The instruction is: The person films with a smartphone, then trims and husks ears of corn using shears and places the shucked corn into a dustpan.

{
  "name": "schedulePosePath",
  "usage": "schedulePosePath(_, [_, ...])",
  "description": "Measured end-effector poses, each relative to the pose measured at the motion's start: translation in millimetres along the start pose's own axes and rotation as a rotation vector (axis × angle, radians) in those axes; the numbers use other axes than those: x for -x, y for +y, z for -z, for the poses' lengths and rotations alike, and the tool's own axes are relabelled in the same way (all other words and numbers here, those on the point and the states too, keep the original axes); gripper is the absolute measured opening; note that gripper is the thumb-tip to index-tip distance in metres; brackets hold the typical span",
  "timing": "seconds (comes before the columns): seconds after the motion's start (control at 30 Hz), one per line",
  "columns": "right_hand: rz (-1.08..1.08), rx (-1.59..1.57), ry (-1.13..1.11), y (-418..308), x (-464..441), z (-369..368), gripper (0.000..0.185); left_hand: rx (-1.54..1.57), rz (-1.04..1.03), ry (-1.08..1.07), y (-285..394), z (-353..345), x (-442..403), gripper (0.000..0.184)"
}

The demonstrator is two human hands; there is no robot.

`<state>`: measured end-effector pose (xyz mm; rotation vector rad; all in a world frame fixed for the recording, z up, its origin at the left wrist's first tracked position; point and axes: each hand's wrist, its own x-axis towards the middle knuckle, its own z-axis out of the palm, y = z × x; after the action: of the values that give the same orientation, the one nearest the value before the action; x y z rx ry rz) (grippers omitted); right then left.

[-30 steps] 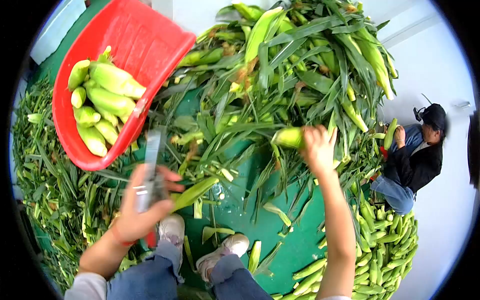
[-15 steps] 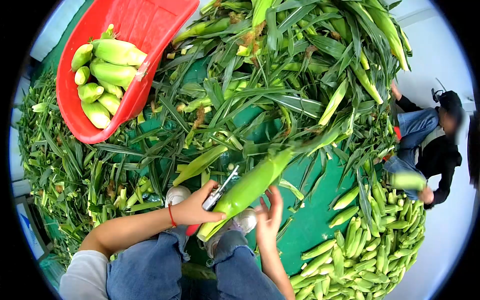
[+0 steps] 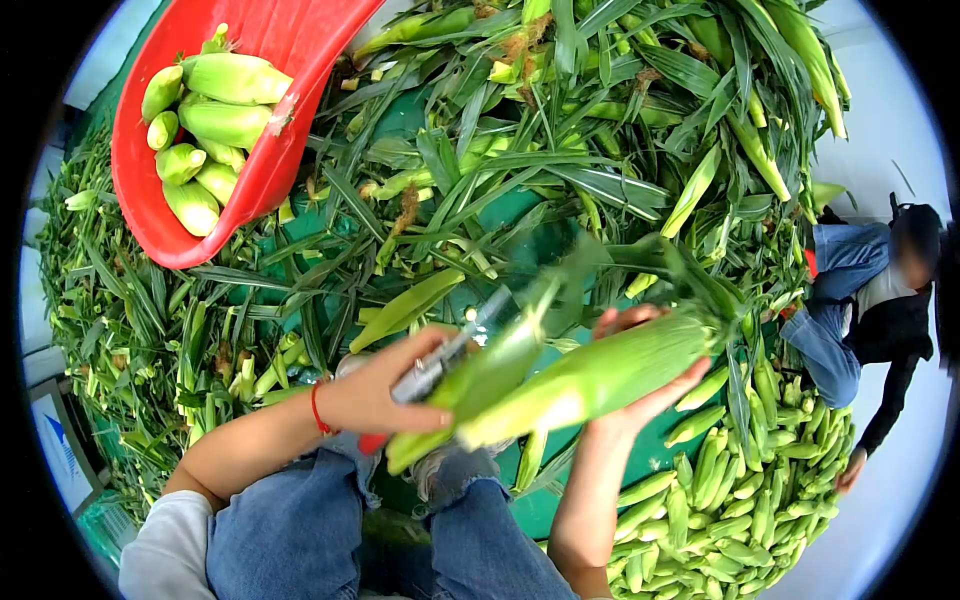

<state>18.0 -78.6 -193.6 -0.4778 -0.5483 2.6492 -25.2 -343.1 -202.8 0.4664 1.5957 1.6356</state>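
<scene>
An ear of corn (image 3: 600,385) in its green husk lies across my right hand (image 3: 655,375), whose fingers wrap it from beneath. My left hand (image 3: 385,395) is closed on a silver-bladed cutting tool (image 3: 430,375) with a red end, perhaps pruning shears; motion blurs its blade. Under the same hand runs a blurred strip of husk (image 3: 490,375), pulled away beside the ear. Long leaves trail from the ear's far end. Both hands are above my knees.
A red scoop-shaped tub (image 3: 150,225) holds several trimmed ears. Leafy stalks (image 3: 640,100) pile up ahead, with cut leaves (image 3: 130,330) at left. Husked ears (image 3: 730,510) heap at lower right. Another person (image 3: 880,300) sits at far right, one hand near that heap.
My right hand has gone from free to gripping the corn, which has shifted right. A husk strip now parts from it at my left hand. The other person's hand has dropped, without the ear.
</scene>
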Motion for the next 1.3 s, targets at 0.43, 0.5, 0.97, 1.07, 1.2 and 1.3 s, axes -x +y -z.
schedulePosePath(0.43, [0.056,0.407,0.373,15.1,5.1,0.1,0.053,0.795,0.427,0.177,-22.0,13.3,-9.0,0.055])
schedulePosePath(0.5, [0.119,0.39,0.376,10.9,6.6,4.2,0.055,0.976,0.491,0.118,-26.3,9.1,-2.0,0.059])
schedulePosePath(0.97, [0.346,0.596,0.318,47.7,28.4,6.1,0.054,0.764,0.559,-0.147,-30.7,-37.7,-6.3,0.062])
schedulePosePath(1.07, [0.341,0.593,0.359,38.4,27.0,7.8,0.057,0.595,0.549,-0.052,-28.0,-28.2,0.0,0.049])
schedulePosePath(1.2, [0.281,0.637,0.395,39.4,27.8,-6.1,0.06,-0.458,-0.082,0.229,-20.7,-18.3,-11.2,0.055])
schedulePosePath(1.3, [0.106,0.585,0.321,52.9,34.7,-9.4,0.067,-0.512,-0.168,0.004,-13.8,-9.3,-38.5,0.061])
